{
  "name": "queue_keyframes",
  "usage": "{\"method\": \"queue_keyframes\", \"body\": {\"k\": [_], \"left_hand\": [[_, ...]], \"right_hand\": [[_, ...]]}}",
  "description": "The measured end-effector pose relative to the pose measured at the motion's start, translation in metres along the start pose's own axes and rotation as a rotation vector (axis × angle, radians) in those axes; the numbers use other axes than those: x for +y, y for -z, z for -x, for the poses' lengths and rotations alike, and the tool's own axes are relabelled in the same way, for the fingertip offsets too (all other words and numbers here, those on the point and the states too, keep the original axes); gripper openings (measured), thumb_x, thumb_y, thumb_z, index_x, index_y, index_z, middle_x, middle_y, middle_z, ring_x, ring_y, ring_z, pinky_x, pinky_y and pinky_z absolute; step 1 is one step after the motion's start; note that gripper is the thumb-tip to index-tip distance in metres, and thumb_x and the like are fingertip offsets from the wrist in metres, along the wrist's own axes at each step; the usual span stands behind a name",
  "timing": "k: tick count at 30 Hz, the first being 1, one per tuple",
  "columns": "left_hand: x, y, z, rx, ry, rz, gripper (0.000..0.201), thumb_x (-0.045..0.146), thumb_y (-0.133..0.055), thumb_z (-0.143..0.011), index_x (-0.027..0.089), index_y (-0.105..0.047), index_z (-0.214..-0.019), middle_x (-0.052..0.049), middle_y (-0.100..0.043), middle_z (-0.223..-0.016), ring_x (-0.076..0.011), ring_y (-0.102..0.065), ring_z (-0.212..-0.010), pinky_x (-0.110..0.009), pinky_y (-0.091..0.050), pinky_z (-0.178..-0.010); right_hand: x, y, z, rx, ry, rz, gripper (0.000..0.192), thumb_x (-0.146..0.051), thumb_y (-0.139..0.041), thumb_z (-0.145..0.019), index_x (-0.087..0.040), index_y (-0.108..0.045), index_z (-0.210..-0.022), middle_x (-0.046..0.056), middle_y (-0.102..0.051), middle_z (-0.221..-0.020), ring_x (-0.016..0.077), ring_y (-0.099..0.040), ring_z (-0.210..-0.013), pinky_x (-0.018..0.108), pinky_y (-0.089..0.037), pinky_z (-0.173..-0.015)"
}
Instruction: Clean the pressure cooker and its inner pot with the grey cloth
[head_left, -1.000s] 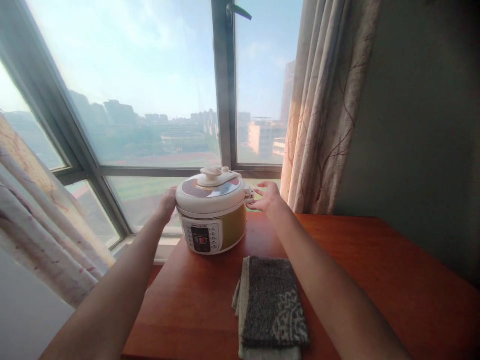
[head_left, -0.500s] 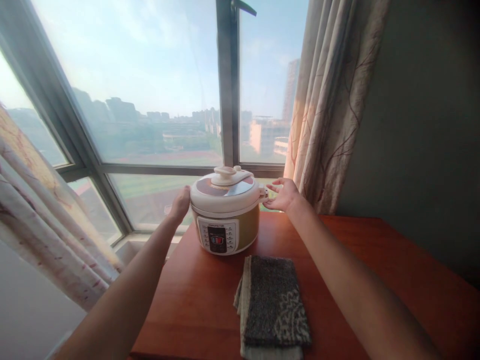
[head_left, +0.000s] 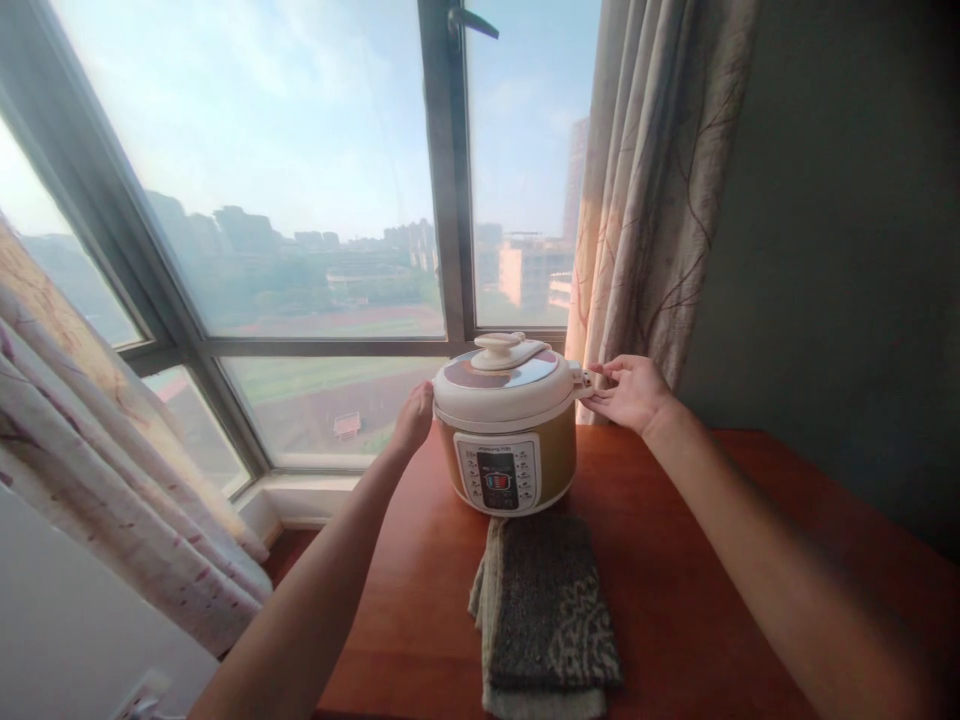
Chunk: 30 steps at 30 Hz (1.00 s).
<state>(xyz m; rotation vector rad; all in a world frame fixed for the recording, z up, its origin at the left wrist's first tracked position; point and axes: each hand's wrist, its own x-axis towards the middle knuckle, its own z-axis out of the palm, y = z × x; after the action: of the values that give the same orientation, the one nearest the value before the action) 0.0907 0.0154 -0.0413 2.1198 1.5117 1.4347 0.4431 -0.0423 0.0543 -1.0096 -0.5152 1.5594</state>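
An electric pressure cooker (head_left: pixel 504 420) with a cream lid, a gold-green body and a front control panel stands at the far part of the table. My left hand (head_left: pixel 414 415) is at the cooker's left side, gripping it; most of its fingers are hidden behind the lid rim. On the other side, my right hand (head_left: pixel 628 390) holds the right side handle (head_left: pixel 582 381), fingers curled at it. Just in front of the cooker lies a folded dark grey cloth (head_left: pixel 551 600) with a pale pattern, its back edge close to the cooker's base.
The reddish-brown wooden table (head_left: pixel 690 610) reaches to a dark wall on the right. Behind it are window panes with a grey frame (head_left: pixel 446 170). Patterned curtains hang at the left (head_left: pixel 112 480) and the right (head_left: pixel 645 200).
The cooker has shifted to the right across the table, and both hands have moved with it. It now stands behind the cloth, which has stayed in place. The view has turned slightly.
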Motion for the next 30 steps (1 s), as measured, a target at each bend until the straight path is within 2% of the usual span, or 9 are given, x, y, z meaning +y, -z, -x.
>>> {"method": "queue_keyframes", "body": {"k": [5, 10, 13, 17, 22, 30], "left_hand": [[0.013, -0.023, 0.002, -0.013, -0.035, 0.034, 0.066, 0.054, -0.015, -0.1, 0.014, -0.066, -0.114, -0.015, -0.067, -0.122, -0.0284, -0.057, -0.12, -0.045, -0.04, -0.108], [0.021, -0.041, 0.005, 0.005, -0.038, 0.056, 0.062, 0.052, -0.015, -0.1, 0.018, -0.066, -0.11, -0.013, -0.068, -0.118, -0.0278, -0.058, -0.117, -0.045, -0.042, -0.106], [0.022, -0.049, 0.005, 0.03, -0.03, 0.059, 0.061, 0.052, -0.015, -0.1, 0.02, -0.065, -0.111, -0.013, -0.067, -0.118, -0.0276, -0.058, -0.117, -0.044, -0.042, -0.106], [0.022, -0.053, 0.004, 0.037, -0.01, 0.062, 0.06, 0.051, -0.016, -0.1, 0.018, -0.065, -0.108, -0.014, -0.066, -0.116, -0.0283, -0.057, -0.117, -0.046, -0.041, -0.106], [0.018, -0.055, -0.001, 0.055, 0.035, 0.071, 0.058, 0.051, -0.017, -0.1, 0.018, -0.065, -0.102, -0.015, -0.066, -0.113, -0.0304, -0.056, -0.116, -0.05, -0.04, -0.105], [0.018, -0.058, -0.005, 0.045, 0.018, 0.116, 0.056, 0.053, -0.019, -0.099, 0.019, -0.063, -0.097, -0.013, -0.066, -0.108, -0.0276, -0.058, -0.11, -0.046, -0.042, -0.102]], "right_hand": [[-0.017, 0.019, -0.001, 0.015, 0.061, 0.02, 0.042, -0.016, -0.056, -0.054, -0.018, -0.056, -0.095, 0.016, -0.061, -0.098, 0.0262, -0.063, -0.087, 0.033, -0.056, -0.059], [-0.025, 0.033, -0.007, 0.074, 0.133, 0.062, 0.036, -0.016, -0.056, -0.057, -0.016, -0.057, -0.093, 0.019, -0.064, -0.095, 0.0288, -0.065, -0.087, 0.035, -0.057, -0.06], [-0.028, 0.038, -0.008, 0.079, 0.133, 0.086, 0.034, -0.016, -0.055, -0.059, -0.017, -0.057, -0.093, 0.018, -0.065, -0.095, 0.0273, -0.066, -0.086, 0.035, -0.058, -0.062], [-0.027, 0.04, -0.009, 0.105, 0.142, 0.112, 0.032, -0.015, -0.054, -0.06, -0.016, -0.058, -0.092, 0.016, -0.065, -0.09, 0.0253, -0.067, -0.082, 0.034, -0.058, -0.061], [-0.023, 0.032, -0.014, 0.147, 0.166, 0.154, 0.027, -0.011, -0.055, -0.063, -0.016, -0.059, -0.088, 0.013, -0.065, -0.079, 0.0217, -0.064, -0.074, 0.028, -0.056, -0.057], [-0.024, 0.036, -0.016, 0.171, 0.131, 0.204, 0.019, -0.012, -0.056, -0.068, -0.017, -0.058, -0.086, 0.012, -0.064, -0.077, 0.0212, -0.064, -0.072, 0.027, -0.056, -0.054]]}}
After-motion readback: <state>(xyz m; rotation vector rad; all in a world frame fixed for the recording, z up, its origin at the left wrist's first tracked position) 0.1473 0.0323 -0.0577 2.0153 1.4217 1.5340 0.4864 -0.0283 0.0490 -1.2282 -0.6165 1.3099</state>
